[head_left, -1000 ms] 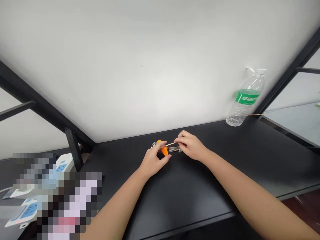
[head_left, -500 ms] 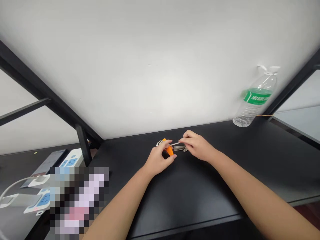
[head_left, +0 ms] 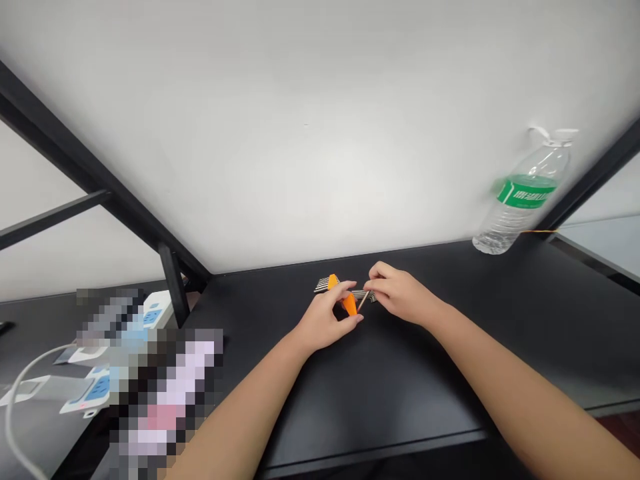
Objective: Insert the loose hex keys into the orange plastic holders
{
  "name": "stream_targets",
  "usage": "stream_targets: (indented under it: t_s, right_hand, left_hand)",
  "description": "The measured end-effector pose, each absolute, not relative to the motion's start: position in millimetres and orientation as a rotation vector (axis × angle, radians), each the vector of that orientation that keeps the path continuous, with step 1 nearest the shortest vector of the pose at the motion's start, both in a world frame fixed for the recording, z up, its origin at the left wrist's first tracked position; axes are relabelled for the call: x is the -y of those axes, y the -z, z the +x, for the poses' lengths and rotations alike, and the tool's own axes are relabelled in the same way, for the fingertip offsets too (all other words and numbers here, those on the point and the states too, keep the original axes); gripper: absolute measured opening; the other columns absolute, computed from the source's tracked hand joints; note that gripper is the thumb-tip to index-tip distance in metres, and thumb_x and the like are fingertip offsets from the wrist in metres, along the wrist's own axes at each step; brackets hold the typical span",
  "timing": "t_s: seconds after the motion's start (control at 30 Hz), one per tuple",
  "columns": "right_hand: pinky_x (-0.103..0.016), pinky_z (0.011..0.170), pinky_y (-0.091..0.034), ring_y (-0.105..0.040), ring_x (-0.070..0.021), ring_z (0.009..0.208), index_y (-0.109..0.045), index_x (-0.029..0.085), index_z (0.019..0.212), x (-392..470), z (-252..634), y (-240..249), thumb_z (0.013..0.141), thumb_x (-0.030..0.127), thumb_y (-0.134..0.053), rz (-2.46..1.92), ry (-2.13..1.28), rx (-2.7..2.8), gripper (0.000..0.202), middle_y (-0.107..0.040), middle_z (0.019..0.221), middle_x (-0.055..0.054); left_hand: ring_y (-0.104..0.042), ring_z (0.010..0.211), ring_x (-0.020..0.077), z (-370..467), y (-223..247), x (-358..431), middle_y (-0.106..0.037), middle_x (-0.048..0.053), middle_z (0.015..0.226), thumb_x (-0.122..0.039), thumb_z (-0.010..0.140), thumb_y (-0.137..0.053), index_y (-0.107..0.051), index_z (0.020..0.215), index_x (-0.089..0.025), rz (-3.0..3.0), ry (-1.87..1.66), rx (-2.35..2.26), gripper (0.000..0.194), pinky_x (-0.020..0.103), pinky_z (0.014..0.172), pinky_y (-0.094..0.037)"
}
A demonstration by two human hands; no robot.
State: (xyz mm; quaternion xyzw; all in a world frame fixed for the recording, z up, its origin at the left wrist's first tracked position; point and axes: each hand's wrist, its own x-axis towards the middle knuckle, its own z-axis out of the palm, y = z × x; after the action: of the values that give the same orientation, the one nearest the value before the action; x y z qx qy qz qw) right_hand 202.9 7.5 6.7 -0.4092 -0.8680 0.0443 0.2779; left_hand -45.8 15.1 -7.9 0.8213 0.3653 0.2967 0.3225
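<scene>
My left hand [head_left: 327, 320] curls round an orange hex key holder [head_left: 350, 305], thumb on the near side and fingers over the far side. Several silver hex keys [head_left: 321, 285] stick out of the holder to the left, and their bent ends [head_left: 371, 297] show on its right. With thumb and fingertips my right hand [head_left: 393, 287] pinches a single hex key [head_left: 364, 299], which slants down toward the near end of the holder. Whether its tip touches the holder I cannot tell.
A black tabletop [head_left: 390, 400] lies under both hands, against a white wall. At the back right a clear bottle with a green label [head_left: 525, 193] stands. White power strips [head_left: 157, 307] with plugs are on the left, beside a black metal frame [head_left: 173, 283].
The hex key in my right hand has swung from nearly level to a steep slant, its free end now lower and nearer me. My left hand keeps hold of the orange holder.
</scene>
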Motion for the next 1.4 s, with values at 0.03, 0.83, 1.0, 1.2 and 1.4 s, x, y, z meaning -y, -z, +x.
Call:
stream_targets:
  t_s: [0.03, 0.83, 1.0, 1.2, 1.4]
  right_hand:
    - [-0.027, 0.066, -0.046, -0.054, -0.0129, 0.071, -0.075, 0.022, 0.104, -7, 202, -7, 0.095, 0.008, -0.049, -1.099, -0.115, 2.33, 0.031, -0.059, 0.106, -0.007]
    - [-0.028, 0.066, -0.047, -0.057, -0.0141, 0.074, -0.074, 0.021, 0.112, -10, 209, -11, 0.103, 0.017, -0.046, -1.132, -0.043, 2.257, 0.03, -0.061, 0.101, -0.007]
    - [-0.028, 0.069, -0.047, -0.057, -0.0154, 0.079, -0.071, 0.022, 0.117, -1, 197, -18, 0.1, 0.011, -0.044, -1.179, -0.056, 2.32, 0.033, -0.062, 0.107, -0.008]
    - [-0.029, 0.079, -0.051, -0.062, -0.0168, 0.088, -0.064, 0.022, 0.116, 5, 174, -13, 0.093, 0.004, -0.05, -0.979, -0.316, 2.315, 0.033, -0.065, 0.112, -0.007]
    - [-0.031, 0.082, -0.05, -0.064, -0.0183, 0.089, -0.07, 0.019, 0.105, -19, 196, 9, 0.094, 0.012, -0.056, -1.392, -0.28, 2.173, 0.019, -0.066, 0.107, -0.007]
  left_hand:
    - [-0.07, 0.101, 0.0215, -46, 8, -15, -0.075, 0.003, 0.11, -0.032, 0.083, -0.074, -0.052, 0.142, -0.029, 2.156, -0.776, -0.957, 0.063, 0.043, 0.097, -0.056]
    - [-0.073, 0.107, 0.0231, -46, 6, -19, -0.078, 0.003, 0.11, -0.028, 0.081, -0.076, -0.054, 0.138, -0.026, 2.11, -0.844, -0.961, 0.061, 0.046, 0.104, -0.054]
    - [-0.072, 0.108, 0.0225, -43, 6, -15, -0.077, 0.002, 0.111, -0.027, 0.082, -0.076, -0.05, 0.143, -0.028, 2.136, -0.785, -0.89, 0.067, 0.044, 0.104, -0.054]
    - [-0.072, 0.103, 0.022, -41, 7, -17, -0.077, 0.004, 0.114, -0.029, 0.085, -0.074, -0.05, 0.142, -0.027, 2.109, -0.822, -0.916, 0.063, 0.04, 0.097, -0.057]
    - [-0.072, 0.105, 0.023, -43, 13, -21, -0.076, 0.004, 0.11, -0.033, 0.083, -0.076, -0.051, 0.141, -0.026, 2.092, -0.846, -1.031, 0.063, 0.045, 0.103, -0.055]
